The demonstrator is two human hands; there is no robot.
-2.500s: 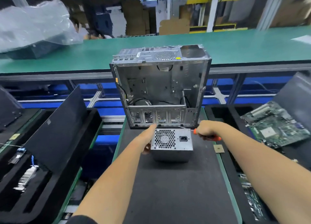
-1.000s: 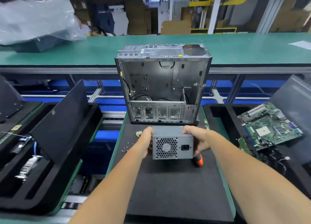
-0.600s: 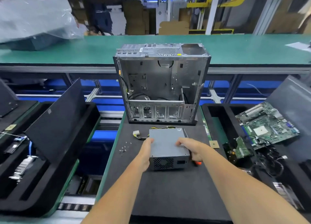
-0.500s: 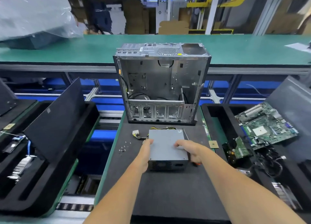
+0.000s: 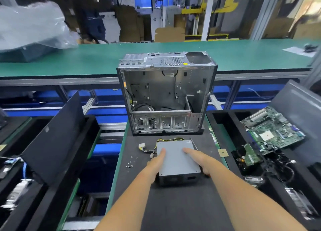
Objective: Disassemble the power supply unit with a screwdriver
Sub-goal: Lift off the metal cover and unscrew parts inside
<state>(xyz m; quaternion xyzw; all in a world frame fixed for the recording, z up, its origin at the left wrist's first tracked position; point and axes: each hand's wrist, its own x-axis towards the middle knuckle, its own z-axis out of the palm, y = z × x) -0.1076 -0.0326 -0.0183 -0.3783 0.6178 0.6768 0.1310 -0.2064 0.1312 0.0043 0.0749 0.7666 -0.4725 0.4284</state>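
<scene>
The grey power supply unit [image 5: 177, 161] lies flat on the black mat [image 5: 182, 204], its fan face toward me, and its yellow and black cables [image 5: 147, 149] trail off at the far left. My left hand [image 5: 154, 164] holds its left edge with a finger laid on top. My right hand [image 5: 203, 159] is on its right edge, forefinger stretched over the top. The rest of that hand grips the screwdriver [image 5: 194, 144], whose thin shaft sticks out along the unit's far right side. The handle is almost hidden under the hand.
The empty computer case [image 5: 166, 95] stands upright just behind the unit. Several loose screws [image 5: 131, 163] lie on the mat to the left, a processor chip [image 5: 223, 152] at its right edge. Black foam trays flank the mat; the right one holds a motherboard [image 5: 272, 128].
The power supply unit was tipped from standing on end, fan face toward me, down flat onto the mat. Both hands stayed on its sides, the screwdriver still in my right hand.
</scene>
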